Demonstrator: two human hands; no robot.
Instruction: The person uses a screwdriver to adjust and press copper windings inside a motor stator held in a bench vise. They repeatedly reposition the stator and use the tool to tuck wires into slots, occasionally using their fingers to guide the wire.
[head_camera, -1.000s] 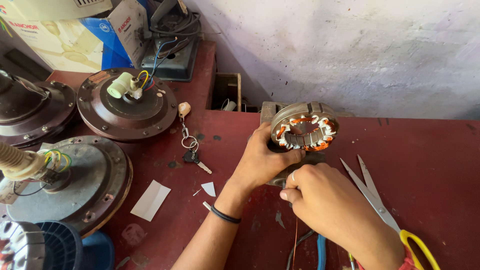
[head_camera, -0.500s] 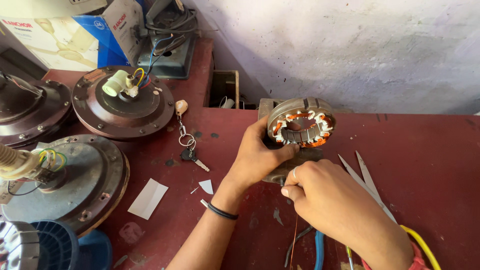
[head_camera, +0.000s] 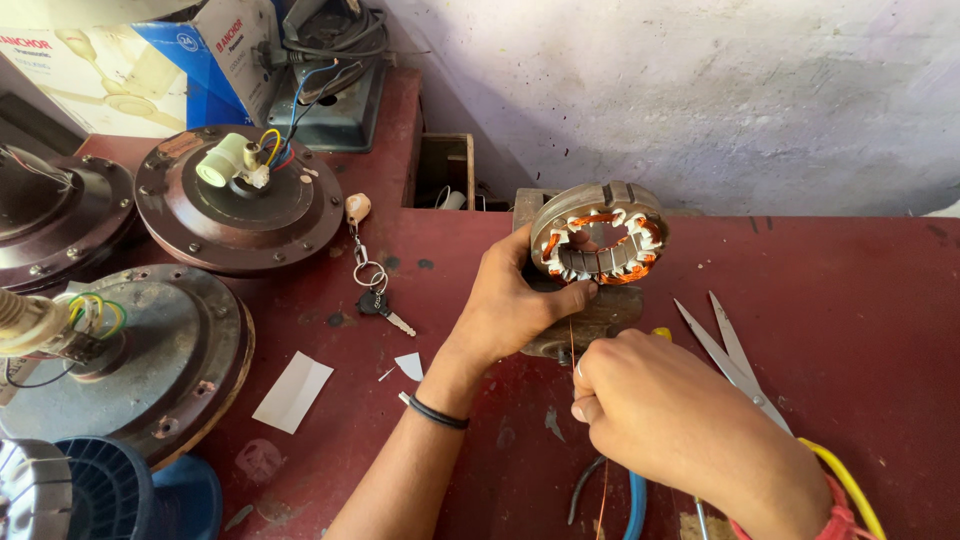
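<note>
My left hand (head_camera: 515, 300) grips a round metal stator ring (head_camera: 598, 232) with copper windings, holding it upright above a dark red table (head_camera: 860, 330). Its thumb presses on the ring's lower rim. My right hand (head_camera: 665, 415) is just below it with the fingers pinched on a thin copper wire (head_camera: 572, 345) that runs up to the ring. A dark band is on my left wrist and a red thread on my right one.
Open scissors with yellow handles (head_camera: 735, 360) lie right of my hands. A key on a ring (head_camera: 375, 295) and white paper scraps (head_camera: 293, 392) lie to the left. Brown fan motor housings (head_camera: 240, 205) stand at the left, a blue spool (head_camera: 110, 490) bottom left, a cardboard box (head_camera: 150, 60) behind.
The view has shifted slightly; both hands stay at the stator. My right hand has moved a little down and left along the wire.
</note>
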